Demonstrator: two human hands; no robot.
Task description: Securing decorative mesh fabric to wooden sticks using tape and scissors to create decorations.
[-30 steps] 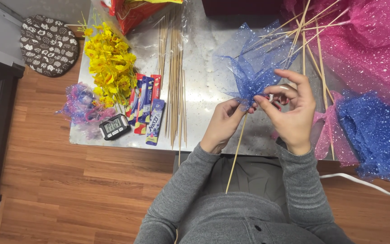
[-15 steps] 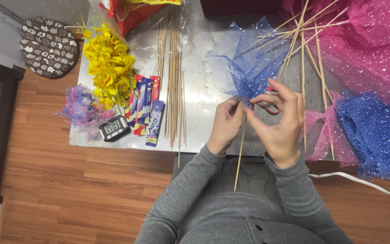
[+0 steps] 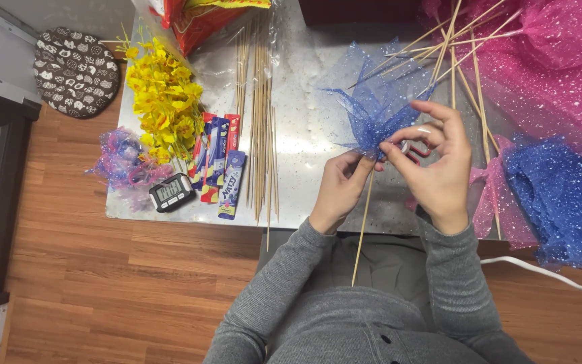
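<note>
At the far left, a patterned dark cushion (image 3: 75, 71) is seen on the wooden floor beside the metal table (image 3: 304, 135). On the table's left part, a bunch of yellow flowers (image 3: 163, 104), a small digital timer (image 3: 172, 192) and several slim sachets (image 3: 218, 162) are laid together. Just right of them, a row of bamboo skewers (image 3: 259, 121) is spread out. Near the table's middle, the blue glitter mesh (image 3: 372, 111) is pinched at its gathered base by the left hand (image 3: 339, 189), with its wooden stick (image 3: 363, 226) pointing toward the lap. The right hand (image 3: 436, 165) is curled beside the gather, a red-and-white item (image 3: 412, 146) held within its fingers. Further right, pink tulle (image 3: 547, 61) and blue tulle (image 3: 564, 195) are piled, crossed by more sticks.
</note>
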